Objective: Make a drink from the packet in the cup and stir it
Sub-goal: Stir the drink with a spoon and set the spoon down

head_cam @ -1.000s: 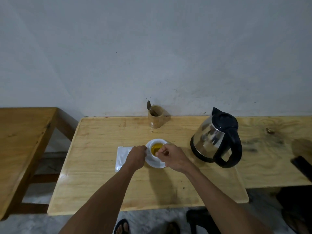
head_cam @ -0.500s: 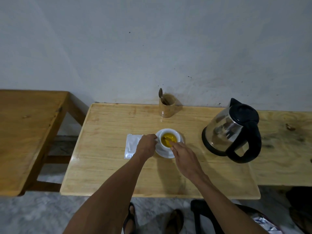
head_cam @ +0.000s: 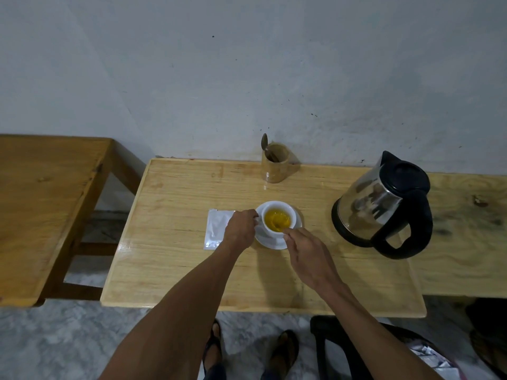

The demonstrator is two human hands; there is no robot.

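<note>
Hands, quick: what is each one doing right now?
Left hand: closed on the cup at its left side.
Right hand: fingers pinched at the cup's rim; a spoon cannot be made out.

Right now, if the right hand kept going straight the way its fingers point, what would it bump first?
Probably the white cup of yellow drink: the right hand points up-left, fingertips already at its near rim. Contact is unclear.
</note>
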